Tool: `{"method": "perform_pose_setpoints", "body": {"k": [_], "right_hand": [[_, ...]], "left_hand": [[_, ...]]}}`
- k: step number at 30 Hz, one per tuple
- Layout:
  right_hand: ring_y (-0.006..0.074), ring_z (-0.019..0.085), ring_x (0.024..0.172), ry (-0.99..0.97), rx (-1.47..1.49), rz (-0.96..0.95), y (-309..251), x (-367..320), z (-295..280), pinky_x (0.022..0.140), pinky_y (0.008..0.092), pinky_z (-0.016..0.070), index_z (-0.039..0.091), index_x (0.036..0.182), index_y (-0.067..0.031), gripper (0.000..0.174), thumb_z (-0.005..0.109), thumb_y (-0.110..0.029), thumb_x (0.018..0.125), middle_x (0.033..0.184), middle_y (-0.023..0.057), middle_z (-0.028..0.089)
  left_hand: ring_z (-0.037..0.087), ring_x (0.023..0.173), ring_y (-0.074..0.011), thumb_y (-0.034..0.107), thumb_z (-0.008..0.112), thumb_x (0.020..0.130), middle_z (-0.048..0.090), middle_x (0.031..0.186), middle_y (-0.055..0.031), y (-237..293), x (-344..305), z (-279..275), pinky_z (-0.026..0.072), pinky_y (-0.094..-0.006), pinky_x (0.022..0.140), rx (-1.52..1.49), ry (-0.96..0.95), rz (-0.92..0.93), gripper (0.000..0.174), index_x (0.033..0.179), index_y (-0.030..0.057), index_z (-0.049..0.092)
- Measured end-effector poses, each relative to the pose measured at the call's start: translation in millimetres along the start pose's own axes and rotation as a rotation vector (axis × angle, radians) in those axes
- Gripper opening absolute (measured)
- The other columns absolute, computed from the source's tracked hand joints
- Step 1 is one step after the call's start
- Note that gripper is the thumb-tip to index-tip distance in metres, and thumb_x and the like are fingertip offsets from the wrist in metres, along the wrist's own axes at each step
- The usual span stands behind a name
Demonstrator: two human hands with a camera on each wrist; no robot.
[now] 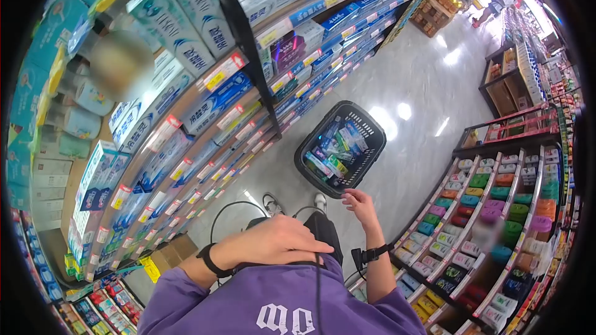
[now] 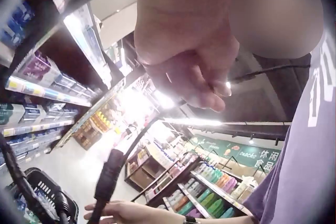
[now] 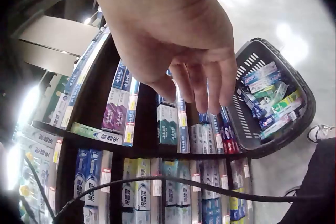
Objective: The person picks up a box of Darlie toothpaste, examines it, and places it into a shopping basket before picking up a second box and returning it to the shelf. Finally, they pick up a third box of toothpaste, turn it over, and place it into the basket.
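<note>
My left hand point(image 1: 280, 239) is held across the front of the purple shirt. In the left wrist view its fingers are curled, and they pinch a thin black cable point(image 2: 262, 73) that runs off toward the shirt. My right hand point(image 1: 360, 206) hangs near the corner of a black shopping basket point(image 1: 323, 187), holding nothing. Its fingers point down, loosely bent, in the right wrist view. Inside the basket on the floor lies a pile of toothpaste boxes point(image 3: 266, 95) in blue, white, green and yellow.
Shelves of boxed toothpaste point(image 1: 217, 102) rise along the left, with price tags on their edges. On the right stands a sloped rack of coloured packs point(image 1: 478, 201). The grey tiled floor point(image 1: 428, 93) runs between them, and a person point(image 1: 500, 3) is far down the aisle.
</note>
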State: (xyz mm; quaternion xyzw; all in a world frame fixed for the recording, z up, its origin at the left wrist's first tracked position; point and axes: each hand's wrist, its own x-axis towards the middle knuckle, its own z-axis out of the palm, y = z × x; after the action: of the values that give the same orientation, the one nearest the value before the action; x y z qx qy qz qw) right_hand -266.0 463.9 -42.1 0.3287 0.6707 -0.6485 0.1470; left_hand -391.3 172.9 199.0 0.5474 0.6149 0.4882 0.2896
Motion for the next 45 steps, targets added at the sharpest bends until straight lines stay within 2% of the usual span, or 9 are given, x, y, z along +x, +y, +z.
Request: {"method": "perform_pose_setpoints", "body": {"k": [6, 17, 24, 27, 30, 31, 34, 41, 45], "right_hand": [[0.0164, 0.069, 0.096, -0.081, -0.021, 0.047, -9.9, 62.0, -51.8, 0.082, 0.0327, 0.0543, 0.064, 0.127, -0.0023, 0.033, 0.060, -0.021, 0.101, 0.110, 0.0071, 0.074], [0.0177, 0.070, 0.094, -0.083, -0.056, 0.136, -21.8, 135.7, -134.2, 0.081, 0.0330, 0.0545, 0.065, 0.124, -0.0018, 0.032, 0.058, -0.021, 0.100, 0.108, 0.0079, 0.074], [0.0174, 0.071, 0.088, -0.027, -0.072, 0.246, 19.6, 169.1, -133.7, 0.076, 0.0317, 0.0553, 0.066, 0.122, -0.0031, 0.029, 0.055, -0.020, 0.100, 0.103, 0.0072, 0.073], [0.0170, 0.071, 0.084, -0.031, -0.076, 0.286, 45.3, 180.2, -120.3, 0.072, 0.0304, 0.0552, 0.067, 0.120, -0.0038, 0.028, 0.057, -0.019, 0.100, 0.100, 0.0075, 0.074], [0.0160, 0.070, 0.079, -0.045, -0.080, 0.317, 70.8, 189.1, -108.5, 0.068, 0.0304, 0.0544, 0.067, 0.118, -0.0036, 0.027, 0.059, -0.019, 0.098, 0.097, 0.0069, 0.074], [0.0152, 0.069, 0.077, -0.051, -0.079, 0.318, 78.7, 190.7, -104.4, 0.066, 0.0301, 0.0539, 0.068, 0.117, -0.0034, 0.027, 0.059, -0.018, 0.096, 0.096, 0.0066, 0.074], [0.0145, 0.069, 0.073, -0.089, -0.123, 0.350, 102.3, 199.2, -90.9, 0.063, 0.0301, 0.0533, 0.068, 0.115, -0.0033, 0.026, 0.059, -0.017, 0.095, 0.094, 0.0064, 0.074], [0.0175, 0.069, 0.070, -0.128, -0.332, 0.321, 178.8, 265.8, -81.6, 0.060, 0.0308, 0.0532, 0.071, 0.105, -0.0021, 0.024, 0.061, -0.015, 0.089, 0.086, 0.0083, 0.073], [0.0301, 0.074, 0.075, -0.003, -0.787, 0.049, 246.5, 325.9, -70.7, 0.069, 0.0399, 0.0582, 0.076, 0.095, -0.0052, 0.021, 0.064, -0.021, 0.087, 0.081, 0.0152, 0.075]], "left_hand": [[0.065, 0.064, -0.0240, 0.019, 0.073, 0.089, 0.069, 0.072, -0.0061, -30.4, 93.5, 40.2, 0.0487, -0.0365, 0.058, -0.009, 0.205, -0.044, 0.019, 0.104, 0.0073, 0.076], [0.065, 0.062, -0.0345, 0.032, 0.062, 0.096, 0.065, 0.065, -0.0142, -31.2, 220.8, 112.9, 0.0518, -0.0433, 0.058, -0.062, -0.102, -0.168, 0.029, 0.094, 0.0064, 0.075], [0.065, 0.066, -0.0383, 0.031, 0.060, 0.099, 0.062, 0.064, -0.0182, -33.1, 248.3, 181.1, 0.0521, -0.0460, 0.060, -0.326, 0.165, -0.223, 0.042, 0.072, -0.0010, 0.066], [0.066, 0.071, -0.0384, 0.031, 0.058, 0.101, 0.063, 0.066, -0.0180, -30.3, 233.8, 179.6, 0.0534, -0.0457, 0.065, -0.261, -0.187, -0.219, 0.035, 0.093, -0.0015, 0.069], [0.066, 0.072, -0.0380, 0.031, 0.056, 0.103, 0.063, 0.069, -0.0175, -40.7, 211.3, 159.1, 0.0543, -0.0447, 0.068, -0.309, -0.217, -0.244, 0.038, 0.122, -0.0011, 0.061], [0.066, 0.069, -0.0355, 0.030, 0.056, 0.103, 0.063, 0.072, -0.0153, -47.1, 201.2, 154.3, 0.0539, -0.0424, 0.067, -0.252, -0.220, -0.237, 0.051, 0.143, -0.0004, 0.046], [0.066, 0.067, -0.0297, 0.029, 0.057, 0.103, 0.063, 0.071, -0.0122, -53.3, 181.7, 115.6, 0.0532, -0.0390, 0.064, -0.120, -0.291, -0.324, 0.054, 0.145, -0.0013, 0.045], [0.065, 0.062, -0.0265, 0.026, 0.066, 0.098, 0.063, 0.069, -0.0075, -85.2, 114.3, 67.0, 0.0526, -0.0380, 0.058, -0.300, 0.233, -0.406, 0.048, 0.142, 0.0084, 0.057], [0.058, 0.055, -0.0181, 0.013, 0.076, 0.086, 0.062, 0.065, -0.0048, -88.7, 74.7, 30.5, 0.0429, -0.0312, 0.054, -0.464, 0.455, -0.819, 0.027, 0.111, 0.0038, 0.078]]}}
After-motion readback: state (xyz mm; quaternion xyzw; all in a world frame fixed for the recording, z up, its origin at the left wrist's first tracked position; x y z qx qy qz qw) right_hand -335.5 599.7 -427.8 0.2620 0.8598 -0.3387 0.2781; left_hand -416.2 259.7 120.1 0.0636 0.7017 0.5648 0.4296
